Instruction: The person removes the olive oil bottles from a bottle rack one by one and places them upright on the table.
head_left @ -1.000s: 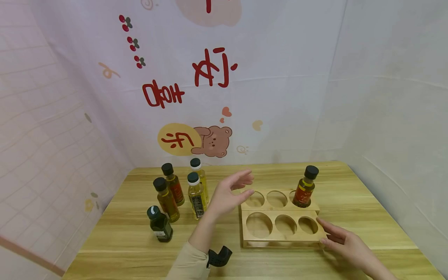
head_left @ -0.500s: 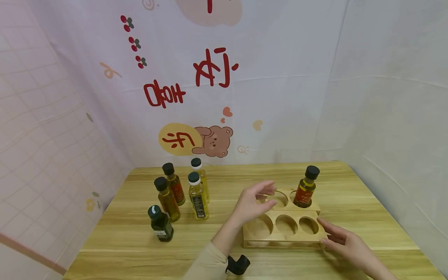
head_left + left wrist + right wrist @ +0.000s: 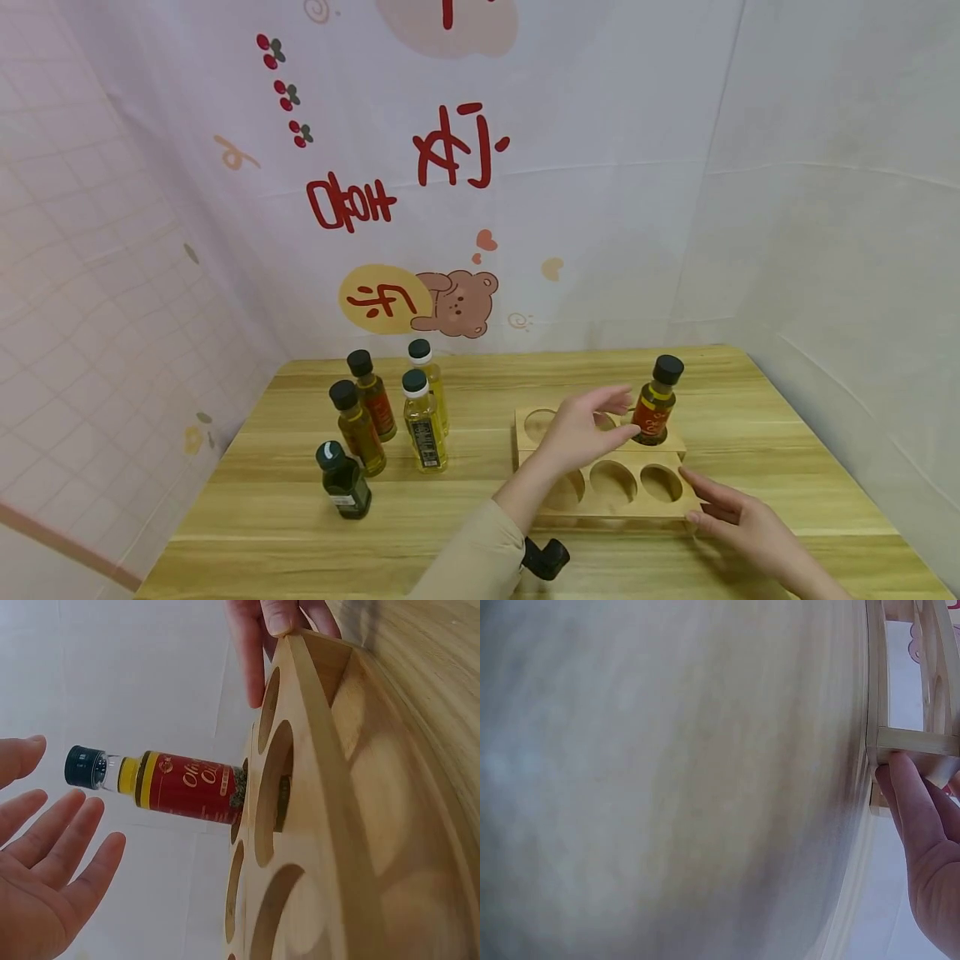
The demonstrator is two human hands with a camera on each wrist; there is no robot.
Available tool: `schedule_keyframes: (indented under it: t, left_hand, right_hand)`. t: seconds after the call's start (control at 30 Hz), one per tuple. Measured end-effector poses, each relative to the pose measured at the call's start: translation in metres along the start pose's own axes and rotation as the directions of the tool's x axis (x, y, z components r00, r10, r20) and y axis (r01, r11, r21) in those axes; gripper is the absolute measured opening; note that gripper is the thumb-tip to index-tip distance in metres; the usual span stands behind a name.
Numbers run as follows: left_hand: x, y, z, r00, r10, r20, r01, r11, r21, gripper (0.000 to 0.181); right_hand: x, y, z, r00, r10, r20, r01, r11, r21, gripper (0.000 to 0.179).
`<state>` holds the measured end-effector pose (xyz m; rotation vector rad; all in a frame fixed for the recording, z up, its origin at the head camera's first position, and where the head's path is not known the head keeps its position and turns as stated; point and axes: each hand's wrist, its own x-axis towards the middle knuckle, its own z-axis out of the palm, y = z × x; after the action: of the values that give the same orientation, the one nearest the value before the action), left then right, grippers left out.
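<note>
My left hand (image 3: 588,429) is raised over the two-tier wooden bottle rack (image 3: 613,521), fingers spread and thumb apart, with nothing held. Its fingertips are close to an olive oil bottle (image 3: 651,419) with a black cap and red label, standing in the upper tier's right hole. In the left wrist view a gap shows between the fingers and that bottle (image 3: 191,784). My right hand (image 3: 742,529) touches the rack's right end, its thumb at the front corner and fairly straight fingers against the side. The left hand partly hides the other upper holes and the lower left one.
To the left stand two black-capped bottles, a nearer one (image 3: 360,437) and a red-labelled one (image 3: 378,410). Beside them are two pale yellow oil bottles, a front one (image 3: 425,433) and a rear one (image 3: 431,379). A short dark green bottle (image 3: 348,485) stands nearest.
My left hand has moved right, from the rack's left end to beside the red-labelled bottle in the rack. The right hand, rack and bottles stay in place.
</note>
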<state>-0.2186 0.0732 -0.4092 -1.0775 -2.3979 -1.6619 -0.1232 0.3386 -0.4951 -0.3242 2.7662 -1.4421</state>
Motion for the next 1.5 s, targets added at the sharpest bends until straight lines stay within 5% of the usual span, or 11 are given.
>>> schedule_keyframes:
  t: [0.7, 1.3, 1.5]
  left_hand:
    - [0.047, 0.006, 0.022, 0.999, -0.043, 0.001, 0.042, 0.973, 0.227, 0.059]
    - [0.062, 0.007, 0.035, 0.993, -0.117, -0.018, 0.118, 0.99, 0.08, 0.062]
    - [0.064, 0.005, 0.039, 0.994, -0.099, -0.056, 0.104, 0.99, 0.096, 0.057]
  right_hand:
    - [-0.001, 0.004, 0.0, 1.0, -0.01, 0.003, 0.01, 1.0, 0.013, 0.059]
    - [-0.001, 0.002, -0.002, 1.0, -0.013, 0.016, 0.013, 1.0, 0.021, 0.058]
    - [0.0, 0.002, -0.002, 1.0, 0.004, 0.027, -0.005, 1.0, 0.023, 0.059]
